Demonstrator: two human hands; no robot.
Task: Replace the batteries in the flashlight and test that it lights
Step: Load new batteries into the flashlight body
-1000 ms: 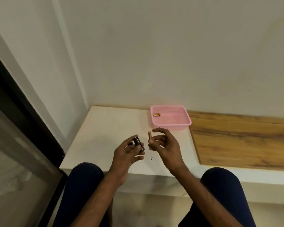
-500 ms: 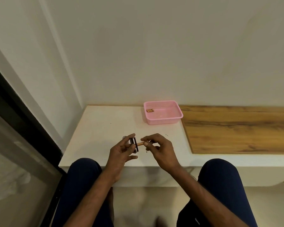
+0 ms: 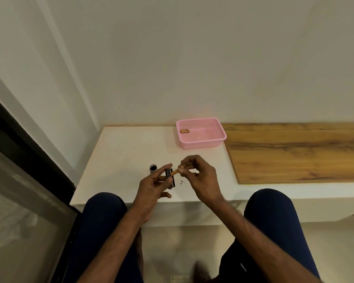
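Left hand [image 3: 151, 187] grips black battery holder [image 3: 169, 176]; right hand [image 3: 200, 176] pinches battery [image 3: 174, 171] at its slot. Risk: reversed polarity, or slip onto table [image 3: 121, 152].

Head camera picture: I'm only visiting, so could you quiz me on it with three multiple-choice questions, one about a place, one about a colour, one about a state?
1. Where does the pink tray sit?
A) on the white tabletop near the wall
B) on the wood panel
C) on the person's lap

2. What colour is the battery pinched by the right hand?
A) green
B) copper
C) white

3. What is the left hand doing?
A) lying flat on the table
B) reaching into the tray
C) gripping a dark flashlight part

Answers:
1 A, its base rests on the white surface.
2 B, copper-orange casing shows between the fingertips.
3 C, its fingers curl round the part, where the battery's end meets it.
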